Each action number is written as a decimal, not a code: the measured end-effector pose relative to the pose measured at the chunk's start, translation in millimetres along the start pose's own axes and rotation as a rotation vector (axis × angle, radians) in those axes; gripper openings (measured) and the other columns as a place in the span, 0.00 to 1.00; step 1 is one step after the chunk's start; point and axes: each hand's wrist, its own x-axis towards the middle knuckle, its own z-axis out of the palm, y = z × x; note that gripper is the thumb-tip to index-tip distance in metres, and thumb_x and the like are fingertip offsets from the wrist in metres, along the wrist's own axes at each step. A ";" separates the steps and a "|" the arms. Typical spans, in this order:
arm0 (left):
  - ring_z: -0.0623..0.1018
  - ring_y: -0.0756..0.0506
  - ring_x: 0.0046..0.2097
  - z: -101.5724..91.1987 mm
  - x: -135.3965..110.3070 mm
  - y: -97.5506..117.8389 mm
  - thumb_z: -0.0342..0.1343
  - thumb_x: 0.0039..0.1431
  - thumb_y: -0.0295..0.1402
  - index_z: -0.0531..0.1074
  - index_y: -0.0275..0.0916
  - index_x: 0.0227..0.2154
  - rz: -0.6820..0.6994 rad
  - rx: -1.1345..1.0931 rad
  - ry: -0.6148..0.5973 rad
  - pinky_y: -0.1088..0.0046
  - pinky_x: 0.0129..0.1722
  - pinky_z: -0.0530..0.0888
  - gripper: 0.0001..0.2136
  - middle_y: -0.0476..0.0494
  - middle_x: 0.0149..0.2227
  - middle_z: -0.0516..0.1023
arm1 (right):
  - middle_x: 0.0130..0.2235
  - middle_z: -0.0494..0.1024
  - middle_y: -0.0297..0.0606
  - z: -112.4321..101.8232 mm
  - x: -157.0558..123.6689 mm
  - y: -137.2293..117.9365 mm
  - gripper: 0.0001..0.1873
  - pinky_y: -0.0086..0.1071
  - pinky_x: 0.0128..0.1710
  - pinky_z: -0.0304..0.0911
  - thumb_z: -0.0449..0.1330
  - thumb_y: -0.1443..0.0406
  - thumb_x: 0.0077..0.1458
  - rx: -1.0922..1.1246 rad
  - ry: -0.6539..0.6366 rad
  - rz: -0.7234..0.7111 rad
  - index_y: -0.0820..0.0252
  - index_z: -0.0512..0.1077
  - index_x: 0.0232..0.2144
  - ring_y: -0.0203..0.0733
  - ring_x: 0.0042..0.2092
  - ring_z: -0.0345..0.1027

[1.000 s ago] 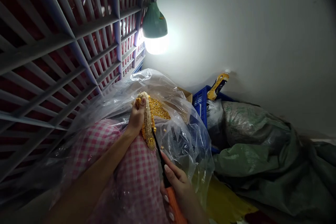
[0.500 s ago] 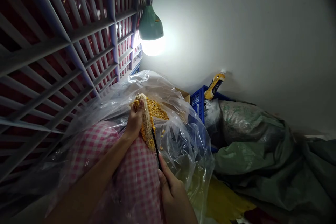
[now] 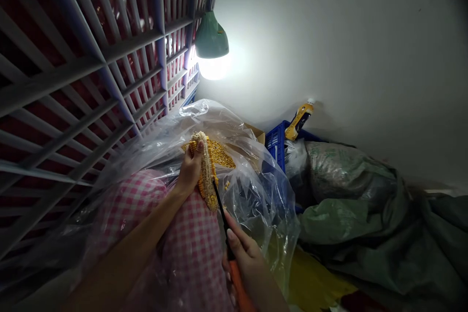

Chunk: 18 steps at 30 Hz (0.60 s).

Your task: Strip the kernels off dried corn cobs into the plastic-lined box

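Observation:
My left hand (image 3: 190,168) grips a partly stripped corn cob (image 3: 206,170), held upright over my lap, with yellow kernels left along its edges. My right hand (image 3: 244,263) holds a tool with an orange handle and a thin black shaft (image 3: 220,209); the shaft's tip rests against the cob's lower right side. A pile of loose yellow kernels (image 3: 219,152) lies in the clear plastic bag (image 3: 252,190) just behind the cob. Pink checked cloth (image 3: 190,248) covers my lap under both hands.
A grey slatted crate wall (image 3: 91,58) rises on the left. A lit green-shaded lamp (image 3: 212,44) hangs by the white wall. A blue crate (image 3: 276,141) with a yellow bottle (image 3: 300,119) stands behind, and dark green sacks (image 3: 358,204) fill the right.
My right hand has drawn back toward me, so the orange handle shows again, while the black shaft stays at the cob's lower side. The left hand keeps the cob in place.

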 end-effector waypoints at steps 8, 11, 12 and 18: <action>0.73 0.46 0.36 -0.4 4.0 3.1 0.54 0.49 0.52 0.72 0.40 0.37 -0.057 0.166 0.065 0.71 0.37 0.68 0.21 0.47 0.32 0.74 | 0.38 0.78 0.39 8.5 5.3 -4.4 0.31 0.32 0.34 0.69 0.56 0.50 0.53 -0.021 0.005 -0.025 0.49 0.60 0.58 0.41 0.37 0.73; 0.74 0.45 0.34 -2.8 6.9 0.4 0.57 0.48 0.50 0.72 0.40 0.34 -0.047 0.073 0.073 0.71 0.34 0.69 0.19 0.47 0.29 0.73 | 0.17 0.66 0.22 0.2 10.5 -2.6 0.37 0.21 0.10 0.55 0.55 0.47 0.52 0.402 -0.266 0.232 0.40 0.47 0.61 0.28 0.11 0.52; 0.74 0.45 0.32 -3.1 6.9 -0.7 0.57 0.48 0.50 0.72 0.39 0.34 -0.048 0.034 0.049 0.70 0.33 0.70 0.18 0.47 0.28 0.73 | 0.15 0.61 0.19 -2.8 10.5 -1.8 0.38 0.20 0.08 0.50 0.54 0.46 0.52 0.481 -0.321 0.279 0.37 0.44 0.61 0.26 0.09 0.45; 0.75 0.44 0.31 -0.4 -0.3 -1.8 0.58 0.47 0.50 0.73 0.39 0.32 -0.041 -0.012 -0.043 0.69 0.32 0.72 0.18 0.47 0.26 0.72 | 0.44 0.77 0.39 -0.3 -2.8 -6.5 0.27 0.33 0.41 0.67 0.57 0.52 0.53 -0.076 0.016 -0.038 0.48 0.64 0.55 0.40 0.41 0.72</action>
